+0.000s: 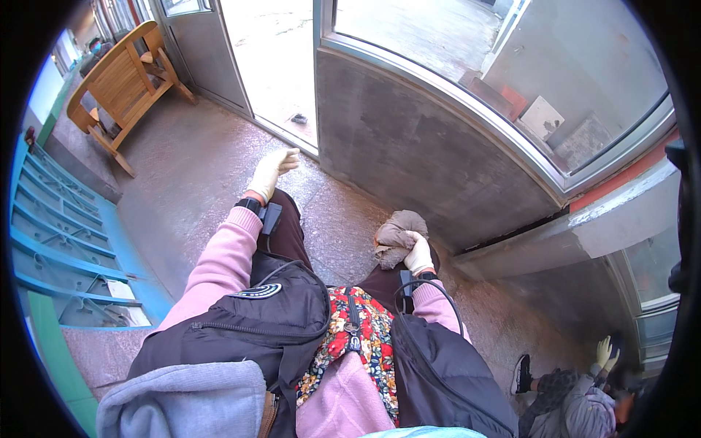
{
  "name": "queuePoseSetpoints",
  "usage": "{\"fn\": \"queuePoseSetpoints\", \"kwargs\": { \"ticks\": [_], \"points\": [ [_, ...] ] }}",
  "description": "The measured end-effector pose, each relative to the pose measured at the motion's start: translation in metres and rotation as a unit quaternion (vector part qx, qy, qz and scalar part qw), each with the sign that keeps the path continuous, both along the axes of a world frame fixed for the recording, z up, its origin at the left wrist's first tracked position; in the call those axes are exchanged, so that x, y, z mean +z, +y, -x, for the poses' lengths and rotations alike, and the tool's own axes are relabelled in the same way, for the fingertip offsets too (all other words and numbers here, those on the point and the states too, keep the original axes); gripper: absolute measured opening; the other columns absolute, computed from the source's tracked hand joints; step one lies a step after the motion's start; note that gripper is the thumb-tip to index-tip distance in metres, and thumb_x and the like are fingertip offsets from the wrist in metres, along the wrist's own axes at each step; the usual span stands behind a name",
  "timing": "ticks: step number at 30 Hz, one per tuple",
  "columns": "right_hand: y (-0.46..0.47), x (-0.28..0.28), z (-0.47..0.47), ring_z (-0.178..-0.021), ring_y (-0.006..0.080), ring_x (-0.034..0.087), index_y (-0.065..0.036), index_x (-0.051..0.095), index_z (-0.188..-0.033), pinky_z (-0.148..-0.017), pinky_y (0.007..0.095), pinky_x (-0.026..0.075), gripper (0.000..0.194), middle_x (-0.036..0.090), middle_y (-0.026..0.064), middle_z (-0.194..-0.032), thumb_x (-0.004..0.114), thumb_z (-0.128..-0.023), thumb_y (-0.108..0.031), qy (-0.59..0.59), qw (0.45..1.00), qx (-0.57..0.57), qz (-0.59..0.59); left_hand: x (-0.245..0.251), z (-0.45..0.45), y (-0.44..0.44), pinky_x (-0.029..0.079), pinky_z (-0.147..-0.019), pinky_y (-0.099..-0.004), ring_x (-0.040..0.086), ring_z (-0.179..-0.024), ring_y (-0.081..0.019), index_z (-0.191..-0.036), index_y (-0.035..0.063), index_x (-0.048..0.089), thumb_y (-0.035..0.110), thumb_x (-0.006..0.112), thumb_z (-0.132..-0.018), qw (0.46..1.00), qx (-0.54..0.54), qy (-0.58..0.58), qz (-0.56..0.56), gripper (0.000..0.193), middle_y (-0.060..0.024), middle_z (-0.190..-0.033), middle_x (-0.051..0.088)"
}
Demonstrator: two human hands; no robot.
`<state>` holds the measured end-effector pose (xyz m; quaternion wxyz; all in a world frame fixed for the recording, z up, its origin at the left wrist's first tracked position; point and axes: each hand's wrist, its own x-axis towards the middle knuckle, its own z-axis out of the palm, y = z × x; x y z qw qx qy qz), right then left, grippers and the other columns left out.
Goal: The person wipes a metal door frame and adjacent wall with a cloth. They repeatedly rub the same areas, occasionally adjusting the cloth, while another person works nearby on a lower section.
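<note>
My right hand (419,253), in a pale glove, grips a bunched grey-brown cloth (398,232) over my right knee, close to the dark lower wall panel (416,131). Some of its fingers are hidden by the folds. My left hand (275,168), gloved the same way, reaches forward past my left knee with nothing in it. Its fingers are extended and slightly bent, near the sill of the open doorway (279,133). Dark devices are strapped at both wrists, and a cable runs from the right one (406,284).
A wooden bench (120,82) stands at the upper left. Blue metal grillework (65,235) lines the left side. Beyond the window (526,71), several slabs lean. At lower right another person (580,399) with gloved hands is low by the wall. Speckled stone floor (334,219) spreads below me.
</note>
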<state>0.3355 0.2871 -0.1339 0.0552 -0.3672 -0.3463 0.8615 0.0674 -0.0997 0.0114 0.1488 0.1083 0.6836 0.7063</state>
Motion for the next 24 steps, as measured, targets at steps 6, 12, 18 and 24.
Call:
{"fn": "queuePoseSetpoints", "kwargs": {
  "ticks": [6,12,18,24],
  "points": [
    [0.0,0.006,-0.001,-0.101,0.0258,0.074,-0.004,0.077,-0.104,-0.096,0.0412,0.057,0.019,0.079,0.0102,-0.105,0.065,-0.096,-0.017,0.05,0.998,0.029,0.018,0.002,0.0,0.004,0.049,-0.108,-0.0396,0.072,-0.115,-0.0233,-0.136,0.0054,0.07,0.043,0.05,-0.11,1.0,0.002,0.001,0.008,0.05,-0.0142,-0.127,0.074],
    [0.001,0.003,0.002,-0.1,0.0263,0.074,-0.004,0.076,-0.104,-0.095,0.0408,0.058,0.017,0.079,0.0106,-0.105,0.066,-0.096,-0.015,0.06,0.996,0.032,0.065,0.001,-0.001,0.0,0.05,-0.107,-0.0401,0.072,-0.115,-0.023,-0.137,0.0053,0.07,0.043,0.05,-0.11,1.0,-0.002,0.003,0.001,0.05,-0.0138,-0.127,0.073],
    [-0.007,0.018,0.003,-0.082,0.0222,0.072,-0.007,0.073,-0.093,-0.086,0.0398,0.059,0.012,0.076,0.0051,-0.087,0.064,-0.096,-0.015,0.033,0.998,0.031,0.04,0.001,-0.001,-0.002,0.05,-0.107,-0.0395,0.072,-0.115,-0.0221,-0.136,0.0068,0.07,0.043,0.05,-0.11,1.0,0.0,0.007,-0.004,0.049,-0.0128,-0.126,0.074],
    [-0.011,0.023,0.004,-0.084,0.0234,0.073,-0.007,0.074,-0.094,-0.088,0.041,0.059,0.011,0.076,0.0059,-0.088,0.065,-0.095,-0.014,0.031,0.998,0.033,0.037,0.003,-0.001,-0.005,0.049,-0.107,-0.0394,0.072,-0.115,-0.0224,-0.137,0.0076,0.07,0.043,0.049,-0.11,1.0,0.001,0.007,0.0,0.05,-0.0121,-0.125,0.075]
  ]
}}
